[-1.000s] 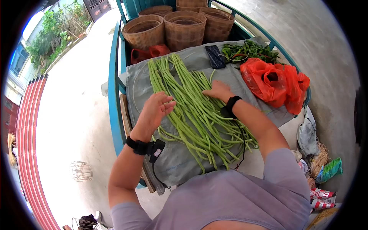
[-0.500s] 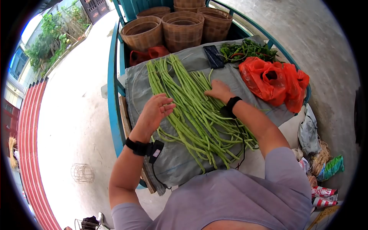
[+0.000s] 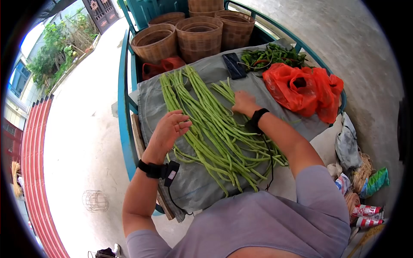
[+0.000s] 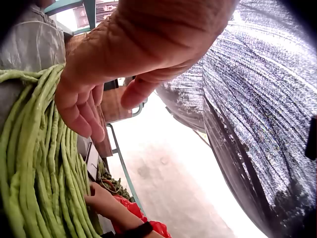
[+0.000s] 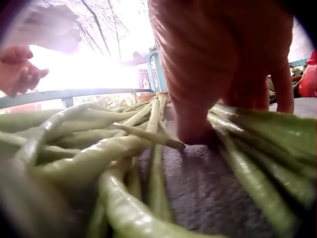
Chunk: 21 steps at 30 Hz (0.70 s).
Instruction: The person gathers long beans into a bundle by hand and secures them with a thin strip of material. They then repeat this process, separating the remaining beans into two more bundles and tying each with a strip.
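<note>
Long green beans [image 3: 202,112] lie in bundles across a grey cloth [image 3: 150,99]. The right hand [image 3: 246,104] grips a small bundle on their right side; in the right wrist view that hand [image 5: 223,59] has thumb and fingers around the gripped beans [image 5: 257,168], with cloth showing between them and the other beans [image 5: 94,153]. The left hand [image 3: 170,129] hovers at the left edge of the beans, holding nothing. Its fingers hang loosely bent in the left wrist view, where the hand [image 4: 133,49] is beside the beans [image 4: 39,148].
Woven baskets [image 3: 198,38] stand behind the cloth in a cart with a teal rail [image 3: 124,107]. A dark phone [image 3: 234,66], green peppers [image 3: 273,56] and a red plastic bag [image 3: 297,88] lie at the back right. Another red bag [image 3: 163,66] sits by the baskets.
The small bundle at the right hand has come apart from the main beans, leaving a strip of cloth between them. The left hand has barely moved, and the head view has shifted slightly.
</note>
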Each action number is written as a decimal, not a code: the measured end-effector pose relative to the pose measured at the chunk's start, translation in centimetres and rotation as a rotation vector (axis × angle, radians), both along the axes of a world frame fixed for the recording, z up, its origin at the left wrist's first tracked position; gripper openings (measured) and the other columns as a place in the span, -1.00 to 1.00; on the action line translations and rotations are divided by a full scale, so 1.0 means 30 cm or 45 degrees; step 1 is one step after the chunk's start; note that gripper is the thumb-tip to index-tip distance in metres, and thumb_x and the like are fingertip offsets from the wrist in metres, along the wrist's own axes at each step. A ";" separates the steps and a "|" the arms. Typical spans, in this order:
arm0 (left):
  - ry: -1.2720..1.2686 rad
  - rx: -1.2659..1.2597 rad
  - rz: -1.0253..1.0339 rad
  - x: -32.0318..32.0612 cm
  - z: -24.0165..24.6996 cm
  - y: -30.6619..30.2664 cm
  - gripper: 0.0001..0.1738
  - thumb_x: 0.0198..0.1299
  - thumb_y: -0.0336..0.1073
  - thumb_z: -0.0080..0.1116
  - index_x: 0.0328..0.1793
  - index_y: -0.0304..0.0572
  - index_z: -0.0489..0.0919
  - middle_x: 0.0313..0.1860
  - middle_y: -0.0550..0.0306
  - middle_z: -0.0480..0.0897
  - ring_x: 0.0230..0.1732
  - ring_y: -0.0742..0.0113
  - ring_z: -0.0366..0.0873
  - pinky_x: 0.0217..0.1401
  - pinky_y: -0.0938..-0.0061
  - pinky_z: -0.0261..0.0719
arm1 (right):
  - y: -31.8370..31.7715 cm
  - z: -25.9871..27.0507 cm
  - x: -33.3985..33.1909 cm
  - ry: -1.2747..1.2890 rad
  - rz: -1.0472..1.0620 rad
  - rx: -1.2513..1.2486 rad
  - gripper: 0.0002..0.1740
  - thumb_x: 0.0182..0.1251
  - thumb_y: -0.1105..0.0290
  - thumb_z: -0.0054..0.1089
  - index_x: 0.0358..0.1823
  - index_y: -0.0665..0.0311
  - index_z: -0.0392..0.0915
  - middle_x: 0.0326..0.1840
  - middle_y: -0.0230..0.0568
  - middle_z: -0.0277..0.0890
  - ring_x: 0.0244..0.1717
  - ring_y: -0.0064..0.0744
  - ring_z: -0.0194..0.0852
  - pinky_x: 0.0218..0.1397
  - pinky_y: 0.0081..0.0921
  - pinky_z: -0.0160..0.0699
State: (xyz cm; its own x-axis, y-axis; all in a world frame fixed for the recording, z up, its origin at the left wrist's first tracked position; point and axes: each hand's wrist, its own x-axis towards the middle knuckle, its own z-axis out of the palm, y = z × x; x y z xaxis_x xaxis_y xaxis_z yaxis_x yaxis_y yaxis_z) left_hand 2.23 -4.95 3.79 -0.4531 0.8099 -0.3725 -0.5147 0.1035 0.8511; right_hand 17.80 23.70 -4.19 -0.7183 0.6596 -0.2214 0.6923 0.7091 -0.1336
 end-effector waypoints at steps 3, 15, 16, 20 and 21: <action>-0.007 0.031 0.011 -0.005 0.005 -0.009 -0.63 0.37 -0.30 -0.01 0.24 -0.27 0.35 -0.02 0.00 0.59 -0.05 0.19 0.63 0.04 0.35 0.61 | 0.087 -0.019 0.052 -0.040 -0.025 0.034 -0.43 0.10 0.17 0.35 0.11 0.31 0.48 0.12 -0.03 0.43 0.10 0.07 0.46 0.08 -0.12 0.54; 0.034 -0.030 -0.010 -0.033 -0.016 0.000 -0.65 0.36 -0.31 0.02 0.22 -0.22 0.39 -0.01 0.06 0.61 -0.04 0.23 0.64 0.04 0.38 0.60 | 0.110 -0.039 0.106 0.302 -0.047 0.279 -0.59 0.13 0.20 0.21 -0.01 0.19 0.49 -0.03 -0.05 0.52 0.00 0.06 0.48 -0.06 -0.02 0.45; 0.029 -0.018 -0.018 -0.036 -0.014 -0.002 -0.65 0.36 -0.31 0.02 0.22 -0.22 0.39 -0.01 0.06 0.61 -0.04 0.23 0.63 0.04 0.39 0.60 | 0.126 -0.043 0.114 0.397 -0.077 0.195 -0.63 0.13 0.20 0.20 -0.05 0.17 0.51 -0.06 -0.07 0.54 -0.03 0.05 0.50 -0.08 -0.04 0.45; 0.024 -0.018 -0.048 -0.035 -0.016 -0.003 -0.65 0.35 -0.31 0.03 0.22 -0.22 0.41 -0.01 0.06 0.61 -0.04 0.25 0.63 0.05 0.40 0.60 | 0.146 -0.049 0.125 0.432 -0.104 0.150 -0.73 0.14 0.24 0.15 -0.15 0.14 0.55 -0.14 -0.13 0.61 -0.09 -0.01 0.54 -0.11 -0.07 0.46; 0.032 -0.024 -0.056 -0.035 -0.014 0.000 -0.65 0.35 -0.31 0.03 0.22 -0.22 0.41 0.00 0.06 0.60 -0.04 0.26 0.63 0.05 0.41 0.59 | 0.149 -0.053 0.133 0.376 -0.069 0.184 -0.74 0.14 0.25 0.16 -0.14 0.13 0.54 -0.14 -0.14 0.61 -0.09 -0.01 0.54 -0.11 -0.06 0.46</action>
